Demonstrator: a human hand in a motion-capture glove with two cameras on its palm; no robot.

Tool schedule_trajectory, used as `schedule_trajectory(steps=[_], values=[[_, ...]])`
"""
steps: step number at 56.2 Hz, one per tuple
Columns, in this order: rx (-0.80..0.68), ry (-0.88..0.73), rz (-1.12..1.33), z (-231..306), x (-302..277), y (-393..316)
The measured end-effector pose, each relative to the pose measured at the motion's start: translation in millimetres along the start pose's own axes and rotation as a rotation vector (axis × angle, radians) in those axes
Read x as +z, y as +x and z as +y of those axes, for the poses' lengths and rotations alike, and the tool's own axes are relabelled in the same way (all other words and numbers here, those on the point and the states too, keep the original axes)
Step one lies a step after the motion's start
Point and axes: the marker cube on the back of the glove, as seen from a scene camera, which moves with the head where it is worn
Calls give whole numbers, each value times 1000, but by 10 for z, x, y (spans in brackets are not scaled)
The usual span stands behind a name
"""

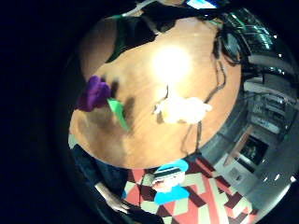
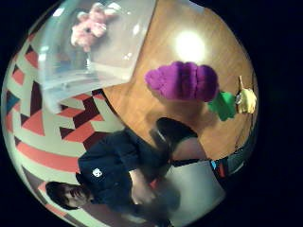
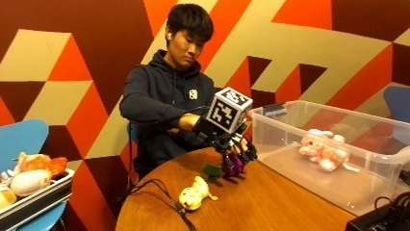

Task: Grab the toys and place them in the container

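My gloved right hand hovered just above the purple plush grape-shaped toy with its green felt leaf, fingers hanging spread and relaxed, not yet closed on anything; I judged this the reach before the grasp, since the toy lay on the round wooden table directly under my palm. Both palm views showed its lumpy, fuzzy purple body close below, the flat green leaf sticking out to one side. A soft yellow plush toy lay further from my hand, on the near side of the table, beside a black cable. Just beyond my hand stood the clear plastic container, already holding a pink plush toy, close enough for a short carry.
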Motion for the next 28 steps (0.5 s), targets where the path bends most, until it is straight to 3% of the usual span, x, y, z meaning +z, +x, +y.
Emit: schedule_trajectory(steps=[13,28], values=[[-61,-45,60,-249,489,-77],[-95,123,-59,-307,429,-84]])
